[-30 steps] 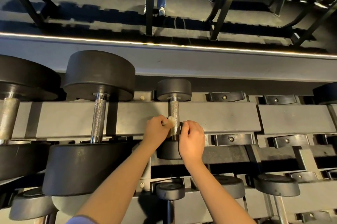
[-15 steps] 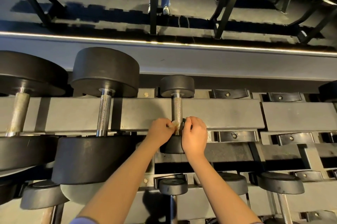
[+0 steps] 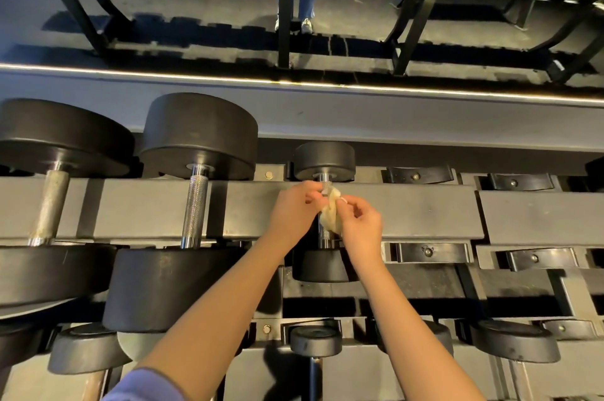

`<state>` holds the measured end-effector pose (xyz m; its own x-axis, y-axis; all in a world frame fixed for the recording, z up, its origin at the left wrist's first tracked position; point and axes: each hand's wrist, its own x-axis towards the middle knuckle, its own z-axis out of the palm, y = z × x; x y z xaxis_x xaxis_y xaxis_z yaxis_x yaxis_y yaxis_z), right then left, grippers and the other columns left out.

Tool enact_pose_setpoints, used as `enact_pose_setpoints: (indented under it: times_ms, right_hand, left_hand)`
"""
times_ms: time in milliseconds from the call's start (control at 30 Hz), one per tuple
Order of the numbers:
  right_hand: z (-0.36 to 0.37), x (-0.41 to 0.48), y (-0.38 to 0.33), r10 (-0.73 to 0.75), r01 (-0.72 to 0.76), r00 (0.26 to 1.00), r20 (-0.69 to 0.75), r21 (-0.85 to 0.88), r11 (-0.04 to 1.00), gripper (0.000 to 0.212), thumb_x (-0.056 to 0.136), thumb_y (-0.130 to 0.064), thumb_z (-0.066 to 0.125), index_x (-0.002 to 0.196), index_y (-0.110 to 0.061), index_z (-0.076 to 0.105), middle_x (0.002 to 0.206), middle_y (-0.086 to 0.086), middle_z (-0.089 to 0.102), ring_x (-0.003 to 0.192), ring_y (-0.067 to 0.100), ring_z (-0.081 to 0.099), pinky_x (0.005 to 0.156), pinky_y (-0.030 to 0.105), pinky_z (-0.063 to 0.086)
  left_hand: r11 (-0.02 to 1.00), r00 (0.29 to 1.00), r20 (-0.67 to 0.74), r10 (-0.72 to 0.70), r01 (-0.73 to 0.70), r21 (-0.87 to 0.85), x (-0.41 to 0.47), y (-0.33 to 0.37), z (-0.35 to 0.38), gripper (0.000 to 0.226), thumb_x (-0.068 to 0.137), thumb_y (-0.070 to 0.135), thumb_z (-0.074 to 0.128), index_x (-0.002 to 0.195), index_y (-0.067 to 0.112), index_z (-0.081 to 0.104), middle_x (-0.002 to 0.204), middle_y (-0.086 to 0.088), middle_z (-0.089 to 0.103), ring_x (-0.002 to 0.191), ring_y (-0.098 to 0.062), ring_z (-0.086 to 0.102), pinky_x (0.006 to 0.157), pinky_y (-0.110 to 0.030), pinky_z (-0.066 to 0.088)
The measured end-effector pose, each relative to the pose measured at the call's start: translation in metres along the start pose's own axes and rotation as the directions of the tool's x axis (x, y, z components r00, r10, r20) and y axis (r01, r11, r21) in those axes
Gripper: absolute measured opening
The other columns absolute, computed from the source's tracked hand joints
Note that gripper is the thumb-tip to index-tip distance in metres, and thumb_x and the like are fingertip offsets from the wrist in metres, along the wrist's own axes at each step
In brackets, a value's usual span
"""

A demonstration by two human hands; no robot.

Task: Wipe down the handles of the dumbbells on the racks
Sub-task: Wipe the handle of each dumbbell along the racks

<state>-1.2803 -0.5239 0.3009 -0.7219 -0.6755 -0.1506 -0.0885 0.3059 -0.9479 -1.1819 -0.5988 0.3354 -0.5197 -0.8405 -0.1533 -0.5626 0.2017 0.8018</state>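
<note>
Left grip [image 3: 294, 209] and right grip [image 3: 361, 224], each pinch-tight on the cloth [image 3: 330, 216], now farther up the dumbbell handle [image 3: 324, 235].

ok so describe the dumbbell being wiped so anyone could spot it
Find the rack's top grey shelf. Three dumbbells lie along its left half; take the rightmost dumbbell, where the left hand and right hand pinch a pale yellow cloth at its handle. It is far smaller than its two neighbours.

**One head-worn camera, looking down**

The single wide-angle view looks forward and steeply down from the person's head onto the dumbbell rack [image 3: 408, 211], close enough that both forearms [image 3: 212, 319] enter from the near edge. Further racks [image 3: 423, 8] stretch across the far side.
</note>
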Motion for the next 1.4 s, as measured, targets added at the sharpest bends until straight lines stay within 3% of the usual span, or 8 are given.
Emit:
enact_pose_setpoints:
  times_ms: [100,200,333,600,933,1133,1267,1400]
  right_hand:
    - [-0.004,0.013,0.0,-0.032,0.025,0.999,-0.037,-0.188,0.982,0.008,0.091,-0.02,0.062,0.092,-0.015,0.068,0.08,-0.002,0.065,0.077,0.015,0.061,0.068,0.023,0.048]
    - [0.003,0.012,0.009,-0.006,0.028,0.997,0.081,-0.268,0.963,0.011,0.088,-0.019,0.066,0.086,-0.009,0.069,0.077,0.002,0.064,0.075,0.017,0.059,0.069,0.026,0.046]
    - [0.014,0.015,0.016,-0.115,0.125,0.992,0.05,-0.369,0.921,0.016,0.086,-0.015,0.067,0.075,-0.004,0.067,0.073,0.009,0.064,0.069,0.021,0.057,0.064,0.029,0.045]
    - [0.038,0.048,-0.005,-0.226,0.181,0.973,-0.048,-0.448,0.876,0.015,0.09,-0.011,0.059,0.082,-0.002,0.066,0.08,0.01,0.062,0.071,0.019,0.053,0.063,0.026,0.035]
    - [0.001,0.01,0.012,-0.024,0.075,0.992,0.122,-0.437,0.896,0.019,0.088,-0.019,0.065,0.074,-0.007,0.066,0.067,0.007,0.061,0.066,0.022,0.057,0.065,0.032,0.046]
    - [0.016,0.029,-0.002,-0.109,0.134,0.991,0.081,-0.465,0.875,0.01,0.089,-0.015,0.064,0.09,-0.006,0.068,0.08,0.006,0.065,0.074,0.02,0.06,0.073,0.033,0.05]
    - [0.026,0.036,-0.011,-0.208,0.205,0.977,0.044,-0.454,0.867,0.017,0.091,-0.014,0.06,0.106,-0.008,0.066,0.093,0.005,0.065,0.083,0.017,0.06,0.072,0.022,0.043]
    - [0.012,0.024,0.005,-0.275,0.34,0.94,0.202,-0.505,0.793,0.015,0.091,-0.014,0.062,0.095,-0.003,0.071,0.089,0.007,0.061,0.077,0.015,0.055,0.061,0.01,0.031]
  left_hand:
    - [0.995,0.984,-0.162,0.071,-0.058,0.084,0.015,-0.001,-0.011,0.041,0.099,0.022,0.047,0.139,0.017,0.046,0.138,-0.001,0.045,0.123,-0.012,0.045,0.104,-0.027,0.036]
    - [0.977,0.992,-0.061,0.112,-0.098,0.189,0.033,-0.002,-0.016,0.046,0.101,0.024,0.04,0.147,0.018,0.034,0.153,0.002,0.028,0.138,-0.015,0.029,0.109,-0.03,0.029]
    - [0.95,0.995,0.017,0.103,-0.104,0.293,0.037,-0.007,-0.013,0.046,0.103,0.027,0.036,0.148,0.022,0.03,0.156,0.005,0.022,0.136,-0.013,0.034,0.103,-0.026,0.035]
    - [0.936,0.991,0.061,0.12,-0.133,0.326,0.038,-0.009,-0.023,0.045,0.104,0.027,0.032,0.148,0.023,0.03,0.156,0.006,0.02,0.139,-0.012,0.028,0.106,-0.027,0.034]
    - [0.949,0.99,0.058,0.127,-0.138,0.284,0.042,-0.014,-0.023,0.043,0.104,0.028,0.031,0.146,0.023,0.035,0.154,0.008,0.024,0.136,-0.01,0.032,0.101,-0.026,0.035]
    - [0.951,0.99,0.078,0.115,-0.132,0.281,0.043,-0.014,-0.024,0.043,0.104,0.028,0.032,0.147,0.023,0.033,0.155,0.008,0.023,0.136,-0.011,0.032,0.099,-0.026,0.037]
    - [0.952,0.989,0.092,0.118,-0.139,0.271,0.043,-0.014,-0.026,0.043,0.104,0.027,0.033,0.147,0.022,0.034,0.154,0.007,0.023,0.135,-0.012,0.035,0.099,-0.025,0.035]
    - [0.958,0.988,0.107,0.11,-0.134,0.253,0.043,-0.015,-0.026,0.043,0.104,0.026,0.033,0.147,0.022,0.034,0.155,0.007,0.023,0.136,-0.012,0.032,0.104,-0.031,0.037]
